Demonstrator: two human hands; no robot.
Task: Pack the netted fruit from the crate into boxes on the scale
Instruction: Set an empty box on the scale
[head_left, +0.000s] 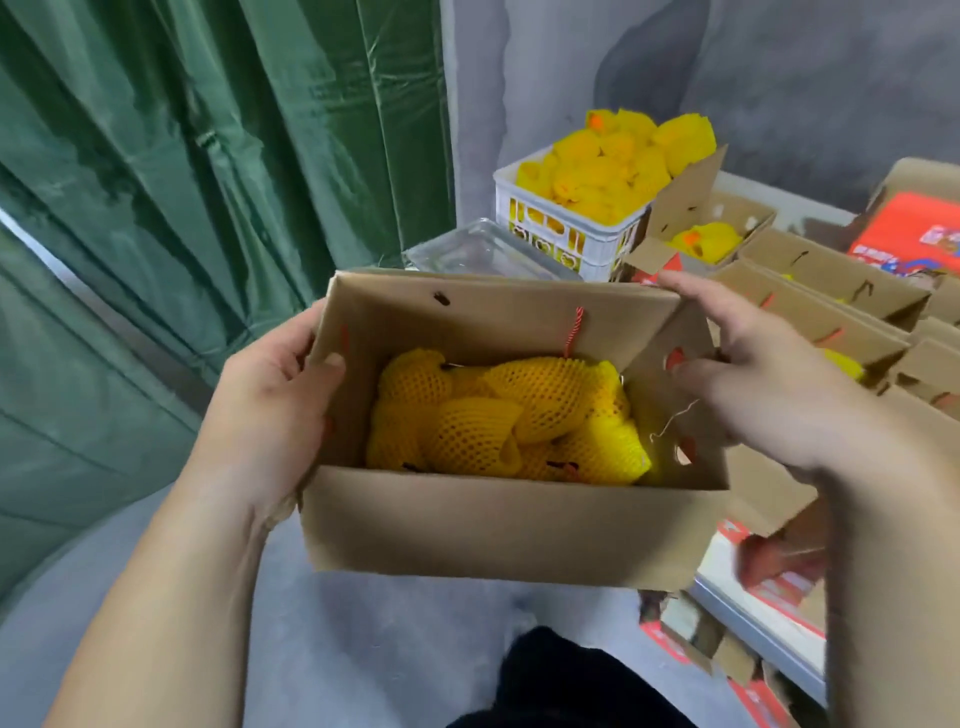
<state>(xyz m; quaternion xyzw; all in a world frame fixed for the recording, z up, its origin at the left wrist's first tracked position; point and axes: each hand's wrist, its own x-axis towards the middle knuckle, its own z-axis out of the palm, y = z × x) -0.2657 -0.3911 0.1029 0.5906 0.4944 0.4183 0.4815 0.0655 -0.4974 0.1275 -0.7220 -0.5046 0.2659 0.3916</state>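
The netted fruit lies at the bottom of an open box. The yellow nets fill most of the floor of the box. The box is up in the air, over the grey floor, not on any desk. Its long side runs left to right between the two hands.

The left hand grips the left wall, thumb inside the box and fingers under and outside. The right hand is at the right end flap. Its fingers are spread and lie loose on the flap; it does not grasp it. So the left grip carries the box, I think, and the right hand only steadies it.

The fruit sits between the hands, a bit nearer the right one.

The crate with more netted fruit stands far ahead, on the desk to the right, beside other open boxes. I cannot tell where the scale is.
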